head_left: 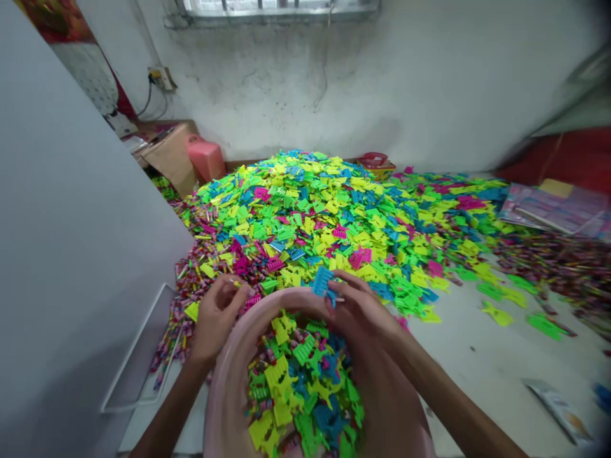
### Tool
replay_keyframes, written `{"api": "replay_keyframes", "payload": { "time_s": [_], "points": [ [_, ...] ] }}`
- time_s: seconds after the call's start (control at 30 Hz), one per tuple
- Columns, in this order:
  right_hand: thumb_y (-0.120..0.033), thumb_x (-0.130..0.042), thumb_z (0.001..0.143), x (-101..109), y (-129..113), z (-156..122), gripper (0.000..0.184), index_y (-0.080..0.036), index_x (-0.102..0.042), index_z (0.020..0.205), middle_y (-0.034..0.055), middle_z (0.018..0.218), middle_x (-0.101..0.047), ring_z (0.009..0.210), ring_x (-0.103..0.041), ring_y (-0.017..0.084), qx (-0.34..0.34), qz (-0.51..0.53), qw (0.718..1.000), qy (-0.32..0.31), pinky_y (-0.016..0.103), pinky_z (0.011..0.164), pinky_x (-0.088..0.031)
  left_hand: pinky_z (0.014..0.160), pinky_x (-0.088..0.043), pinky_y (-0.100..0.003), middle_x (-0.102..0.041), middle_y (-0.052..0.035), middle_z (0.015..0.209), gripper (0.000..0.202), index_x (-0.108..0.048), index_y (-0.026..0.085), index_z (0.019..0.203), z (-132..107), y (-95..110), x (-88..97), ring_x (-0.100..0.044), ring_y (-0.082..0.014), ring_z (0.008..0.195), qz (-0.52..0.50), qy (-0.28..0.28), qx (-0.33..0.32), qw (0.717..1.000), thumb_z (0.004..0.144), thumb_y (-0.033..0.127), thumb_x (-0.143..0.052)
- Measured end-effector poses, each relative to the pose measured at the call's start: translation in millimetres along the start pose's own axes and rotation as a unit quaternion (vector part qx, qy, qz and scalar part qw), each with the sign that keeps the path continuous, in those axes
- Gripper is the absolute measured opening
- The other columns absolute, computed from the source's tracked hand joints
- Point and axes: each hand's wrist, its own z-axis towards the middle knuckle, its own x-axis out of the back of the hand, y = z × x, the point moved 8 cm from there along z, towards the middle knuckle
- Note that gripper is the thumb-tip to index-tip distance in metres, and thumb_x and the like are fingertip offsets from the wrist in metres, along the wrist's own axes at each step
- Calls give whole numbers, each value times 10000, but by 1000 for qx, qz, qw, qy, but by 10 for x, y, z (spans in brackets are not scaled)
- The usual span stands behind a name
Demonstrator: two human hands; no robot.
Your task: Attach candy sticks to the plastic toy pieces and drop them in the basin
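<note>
Right hand [358, 308] gripping blue plastic piece [323, 283] narrowly above pink basin rim [281, 296]; left hand [217, 318] curled narrowly, hold unclear; colorful plastic pile [305, 216] lying ahead.

No text can be read anywhere in this view. The foil packet [558, 412] on the floor at lower right seems to carry some printing, though it is too blurred to make out. The pink-and-lilac printed sheets [554, 207] at right show only colour, and the blue plastic piece [323, 283] shows no legible lettering. The wall socket [161, 78] shows no readable marking either.
</note>
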Motion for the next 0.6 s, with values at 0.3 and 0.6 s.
{"api": "replay_keyframes", "payload": {
  "time_s": [0.3, 0.6],
  "points": [
    [-551, -529, 958, -639, 0, -508, 394, -224, -664, 1133, 74, 881, -724, 806, -699, 219, -146, 184, 958, -166, 281, 556, -577, 756, -535, -238, -704, -40, 943, 194, -662, 195, 1017, -358, 567, -391, -688, -165, 882, -179, -105, 2, 978, 914, 360, -673],
    [-424, -776, 838, -428, -220, -514, 299, -232, -718, 1060, 36, 968, -737, 803, -683, 184, 28, -44, 995, -84, 270, 701, -553, 564, -493, -200, -664, 20, 749, 224, -581, 213, 955, -425, 628, -373, -618, -120, 635, -216, -91, 27, 972, 905, 405, -685]
  ]
}}
